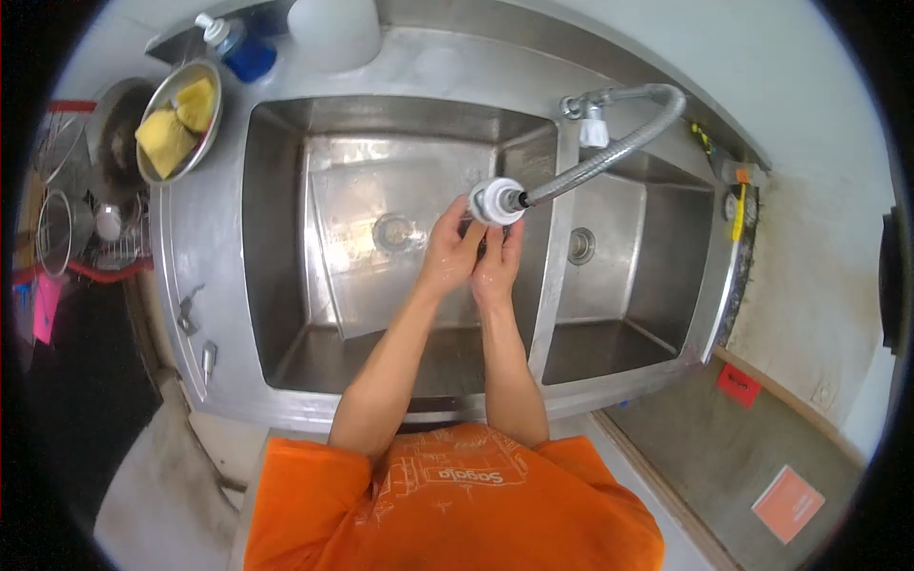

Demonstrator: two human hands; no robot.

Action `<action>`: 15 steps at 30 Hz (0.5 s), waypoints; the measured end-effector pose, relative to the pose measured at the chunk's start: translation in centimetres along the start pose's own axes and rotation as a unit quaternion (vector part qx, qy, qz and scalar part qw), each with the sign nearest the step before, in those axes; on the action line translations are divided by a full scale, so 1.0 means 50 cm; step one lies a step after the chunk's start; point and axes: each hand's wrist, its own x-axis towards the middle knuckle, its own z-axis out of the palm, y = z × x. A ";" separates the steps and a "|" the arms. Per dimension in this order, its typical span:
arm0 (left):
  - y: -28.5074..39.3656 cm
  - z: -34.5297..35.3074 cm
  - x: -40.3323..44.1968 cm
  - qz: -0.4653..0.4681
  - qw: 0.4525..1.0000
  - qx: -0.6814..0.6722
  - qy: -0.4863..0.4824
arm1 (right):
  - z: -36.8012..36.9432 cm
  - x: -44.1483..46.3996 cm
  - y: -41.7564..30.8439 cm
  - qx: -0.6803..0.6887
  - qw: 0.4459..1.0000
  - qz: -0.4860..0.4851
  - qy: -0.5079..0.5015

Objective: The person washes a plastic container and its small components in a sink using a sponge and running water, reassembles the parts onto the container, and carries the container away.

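Note:
Both my hands are close together over the large left basin (276,238), directly under the white tap head (497,201). My left hand (449,252) has its fingers curled in at the left of the tap head. Against it, my right hand (494,268) is turned up with its fingers bent inward. Both look wet. Something dark shows in the narrow space between them, but the tap head covers most of it and I cannot make out what it is. A flexible metal hose (619,152) arches from the back wall to the tap head.
Right of the divider lies a smaller basin (619,238). At the back left stand a metal bowl (214,119) with yellow sponges, a blue pump bottle (246,55) and a white container (333,33). A dish rack (119,252) is at far left.

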 end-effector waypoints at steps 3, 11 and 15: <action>-0.003 -0.003 0.010 0.012 0.999 0.002 0.038 | -0.008 -0.013 0.007 -0.164 0.984 -0.067 -0.034; 0.023 -0.052 -0.046 -0.049 0.985 -0.153 -0.058 | -0.006 -0.006 0.014 -0.114 0.992 -0.042 -0.022; 0.013 -0.065 -0.032 -0.059 0.981 -0.166 -0.079 | -0.013 -0.002 0.023 -0.080 0.996 -0.017 -0.030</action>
